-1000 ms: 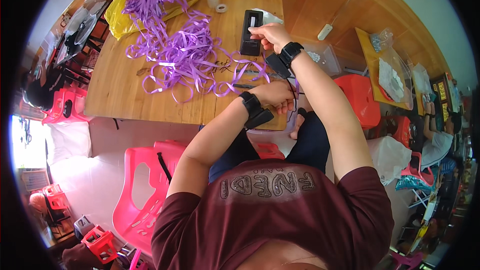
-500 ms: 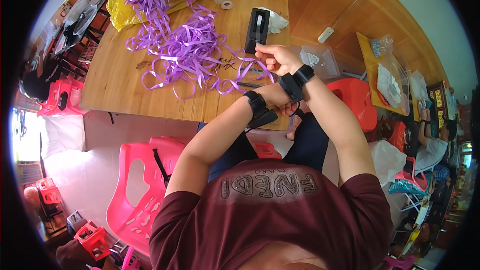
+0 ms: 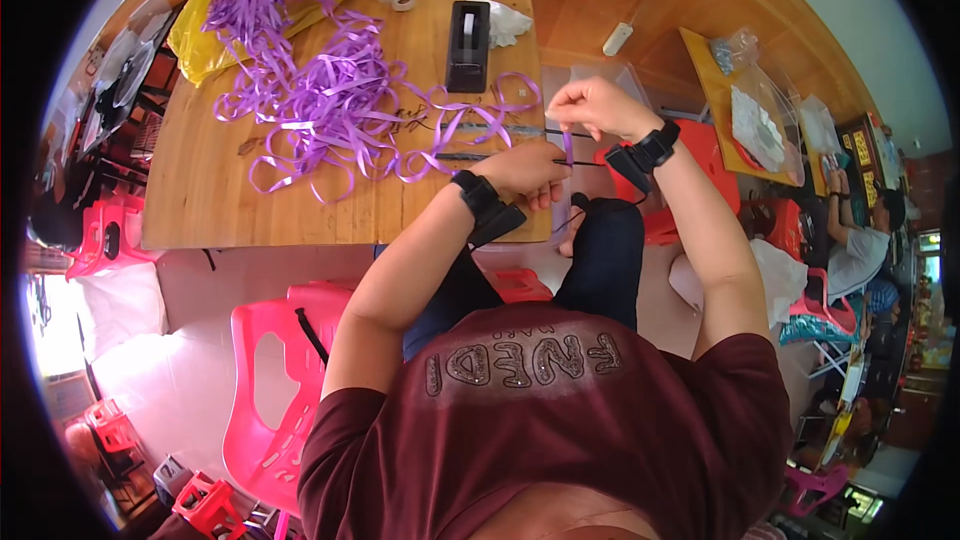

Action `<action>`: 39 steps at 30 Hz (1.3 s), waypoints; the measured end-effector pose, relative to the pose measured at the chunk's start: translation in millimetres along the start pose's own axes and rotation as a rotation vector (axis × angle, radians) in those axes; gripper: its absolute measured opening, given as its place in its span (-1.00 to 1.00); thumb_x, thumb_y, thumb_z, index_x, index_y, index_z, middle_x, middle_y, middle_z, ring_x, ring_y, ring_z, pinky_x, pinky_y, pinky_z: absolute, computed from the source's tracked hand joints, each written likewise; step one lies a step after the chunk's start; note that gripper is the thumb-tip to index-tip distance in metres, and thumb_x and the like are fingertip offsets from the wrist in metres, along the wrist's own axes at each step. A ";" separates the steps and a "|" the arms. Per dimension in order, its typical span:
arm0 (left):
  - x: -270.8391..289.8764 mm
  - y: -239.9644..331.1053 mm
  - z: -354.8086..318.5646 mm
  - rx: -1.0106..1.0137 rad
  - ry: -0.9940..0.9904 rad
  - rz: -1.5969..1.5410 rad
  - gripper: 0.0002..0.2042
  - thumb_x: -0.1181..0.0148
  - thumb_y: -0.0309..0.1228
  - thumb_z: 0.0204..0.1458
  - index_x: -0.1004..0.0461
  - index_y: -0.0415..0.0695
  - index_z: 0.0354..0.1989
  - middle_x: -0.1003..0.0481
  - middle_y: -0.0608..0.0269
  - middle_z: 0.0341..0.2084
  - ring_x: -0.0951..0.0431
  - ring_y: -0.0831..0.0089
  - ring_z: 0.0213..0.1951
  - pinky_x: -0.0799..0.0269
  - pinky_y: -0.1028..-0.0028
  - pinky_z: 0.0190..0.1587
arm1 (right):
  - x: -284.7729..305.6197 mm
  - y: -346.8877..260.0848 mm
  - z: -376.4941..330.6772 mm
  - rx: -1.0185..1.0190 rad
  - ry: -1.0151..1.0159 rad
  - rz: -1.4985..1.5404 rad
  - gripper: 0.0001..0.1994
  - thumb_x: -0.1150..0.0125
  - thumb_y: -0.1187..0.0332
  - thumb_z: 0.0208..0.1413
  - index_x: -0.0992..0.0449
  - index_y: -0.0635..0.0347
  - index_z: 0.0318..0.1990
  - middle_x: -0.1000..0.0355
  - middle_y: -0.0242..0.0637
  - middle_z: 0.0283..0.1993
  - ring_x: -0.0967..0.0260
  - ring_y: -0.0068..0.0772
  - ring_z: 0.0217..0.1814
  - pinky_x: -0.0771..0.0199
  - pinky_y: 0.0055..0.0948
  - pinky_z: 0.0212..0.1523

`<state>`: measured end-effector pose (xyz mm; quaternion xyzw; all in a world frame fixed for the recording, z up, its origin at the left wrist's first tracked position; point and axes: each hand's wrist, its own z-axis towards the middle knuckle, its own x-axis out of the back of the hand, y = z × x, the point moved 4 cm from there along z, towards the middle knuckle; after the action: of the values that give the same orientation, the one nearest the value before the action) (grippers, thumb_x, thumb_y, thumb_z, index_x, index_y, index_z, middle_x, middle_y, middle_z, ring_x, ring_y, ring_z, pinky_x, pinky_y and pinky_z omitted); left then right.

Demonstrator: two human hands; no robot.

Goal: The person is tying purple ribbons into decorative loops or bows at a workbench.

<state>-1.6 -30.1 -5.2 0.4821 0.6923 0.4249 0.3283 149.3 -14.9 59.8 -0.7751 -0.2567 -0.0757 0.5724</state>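
Observation:
My left hand (image 3: 522,172) is closed at the table's right edge, its fingers curled beside a short upright stretch of purple ribbon (image 3: 568,147); the exact grip is hidden. My right hand (image 3: 605,108) is just beyond and to the right, thumb and forefinger pinched on a small pale bit that looks like clear tape (image 3: 551,118). Two thin dark rods (image 3: 463,156) lie on the table and stick out past its edge beneath the hands. A loose tangle of purple ribbon (image 3: 335,85) spreads to the left. The black tape dispenser (image 3: 467,50) stands beyond my hands.
A yellow plastic bag (image 3: 190,45) with more ribbon lies on the wooden table (image 3: 230,210). A tape roll (image 3: 403,2) and crumpled white plastic (image 3: 508,25) sit at the back. A clear tub (image 3: 635,80) and a red stool (image 3: 712,155) are right; a pink chair (image 3: 245,400) stands left.
My right hand has moved from the tape dispenser to the right, clear of the left wrist it was above. The view has shifted, so the table sits further left.

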 end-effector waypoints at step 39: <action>-0.8 1.2 -1.1 0.025 -0.044 -0.025 -0.78 0.04 -0.35 0.26 -0.31 -0.21 -0.03 -0.46 0.29 -0.56 -0.45 0.58 -0.67 -0.36 0.58 -0.65 | 5.6 44.5 -2.6 0.034 -0.112 -0.298 -0.79 -0.36 0.31 0.02 -0.59 0.20 -0.21 -0.57 -0.38 -0.45 -0.48 -0.61 -0.42 -0.39 -0.51 -0.48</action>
<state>-1.7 -30.9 -3.6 0.4867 0.6960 0.4015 0.3428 176.2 -25.0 25.2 -0.7216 -0.4017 -0.1121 0.5525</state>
